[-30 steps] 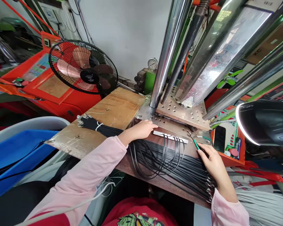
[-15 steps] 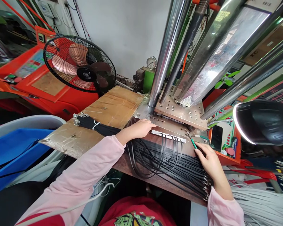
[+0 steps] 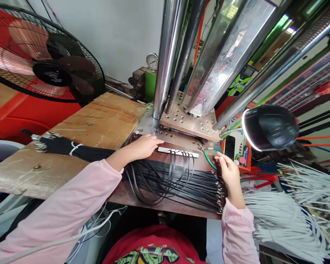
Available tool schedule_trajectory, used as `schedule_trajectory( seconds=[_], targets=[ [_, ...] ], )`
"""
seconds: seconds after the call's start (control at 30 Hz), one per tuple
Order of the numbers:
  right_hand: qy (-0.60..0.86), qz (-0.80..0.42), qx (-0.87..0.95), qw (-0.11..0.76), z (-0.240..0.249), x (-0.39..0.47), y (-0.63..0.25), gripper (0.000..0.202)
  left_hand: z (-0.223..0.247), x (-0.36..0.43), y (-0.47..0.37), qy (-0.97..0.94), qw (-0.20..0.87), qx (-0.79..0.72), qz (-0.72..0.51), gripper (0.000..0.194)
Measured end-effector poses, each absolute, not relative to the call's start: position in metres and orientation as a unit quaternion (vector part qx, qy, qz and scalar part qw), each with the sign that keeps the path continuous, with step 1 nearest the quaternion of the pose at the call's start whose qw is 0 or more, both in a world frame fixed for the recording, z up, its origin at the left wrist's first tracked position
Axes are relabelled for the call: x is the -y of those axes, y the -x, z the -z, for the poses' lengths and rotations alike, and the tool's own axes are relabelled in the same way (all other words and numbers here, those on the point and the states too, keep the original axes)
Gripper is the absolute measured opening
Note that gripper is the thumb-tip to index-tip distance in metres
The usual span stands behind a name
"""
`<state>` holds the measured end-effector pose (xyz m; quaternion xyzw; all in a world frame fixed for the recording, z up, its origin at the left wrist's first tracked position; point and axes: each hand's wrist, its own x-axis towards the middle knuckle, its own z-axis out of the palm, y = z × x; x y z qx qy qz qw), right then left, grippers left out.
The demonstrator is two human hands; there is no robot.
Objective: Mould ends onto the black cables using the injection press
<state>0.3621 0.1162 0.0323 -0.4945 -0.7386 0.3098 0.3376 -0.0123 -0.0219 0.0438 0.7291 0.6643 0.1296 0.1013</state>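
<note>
My left hand (image 3: 145, 146) lies flat with its fingers stretched out, at the left end of a pale slotted strip (image 3: 162, 150). Thin black cords (image 3: 172, 172) run through the strip and loop toward me. Beneath these loops, many black cords (image 3: 200, 187) with metal ends lie side by side on the press's brown plate (image 3: 181, 209). Pliers with green handles (image 3: 209, 161) rest open right of the strip. Just right of them is my right hand (image 3: 229, 172), its thumb and fingers pinched together; whether something small is between them is hidden.
A tied black cord bundle (image 3: 92, 152) lies across the wooden board (image 3: 110, 113). Beyond stand the press columns (image 3: 165, 62) and drilled block (image 3: 181, 121). A fan (image 3: 55, 73) is at left, a round lamp (image 3: 272, 128) at right. White cords (image 3: 286, 220) hang below the lamp.
The view has turned right, shifting the scene left. My right hand has come off the green plier handle and sits beside the pliers. My left hand stays near the strip's left end.
</note>
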Motion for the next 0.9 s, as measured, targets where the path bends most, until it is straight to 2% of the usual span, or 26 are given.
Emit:
schedule_trajectory(
  seconds=[0.13,0.63,0.9],
  targets=[
    [0.499,-0.342,0.695,0.39,-0.034,-0.117,-0.362,0.052,-0.043,0.022,0.012,-0.725,0.104,-0.668,-0.132,0.045],
    [0.514,-0.336,0.697,0.37,-0.031,-0.117,-0.362,0.052,-0.051,0.023,0.007,-0.718,0.114,-0.679,-0.106,0.044],
    [0.507,-0.354,0.67,0.412,-0.035,-0.118,-0.357,0.05,-0.053,0.025,0.007,-0.721,0.111,-0.675,-0.109,0.044]
  ],
)
